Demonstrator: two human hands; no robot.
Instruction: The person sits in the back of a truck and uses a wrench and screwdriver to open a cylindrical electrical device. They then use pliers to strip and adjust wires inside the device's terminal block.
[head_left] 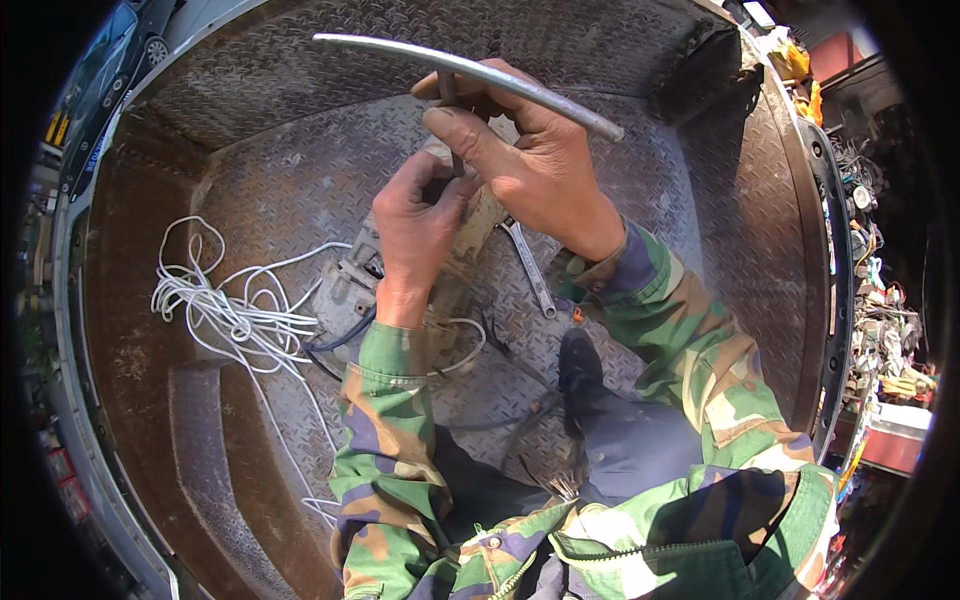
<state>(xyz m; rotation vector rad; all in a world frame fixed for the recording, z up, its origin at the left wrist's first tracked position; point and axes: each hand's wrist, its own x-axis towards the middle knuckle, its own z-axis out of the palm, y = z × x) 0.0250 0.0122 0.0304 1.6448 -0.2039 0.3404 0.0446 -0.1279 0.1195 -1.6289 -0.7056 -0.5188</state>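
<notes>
My right hand (530,170) is closed round a short dark metal rod (446,92), near where it meets a long silver bar (400,52) lying crosswise above it. My left hand (415,220) grips the rod lower down, with its fingers curled and the thumb against it. Beneath both hands lies a dirty, pale metal machine (345,290), partly hidden by them. A steel wrench (530,268) rests to the right of the machine. At the left, a loose coil of white cable (230,310) spreads over the floor, and darker cables run by the machine.
I am inside a rusty tread-plate truck bed (250,90) with raised side walls and a wheel-arch box (200,440) at lower left. My foot (580,370) is on its floor. A car (110,90) stands outside at upper left; piled parts and tools (870,300) lie beyond the right wall.
</notes>
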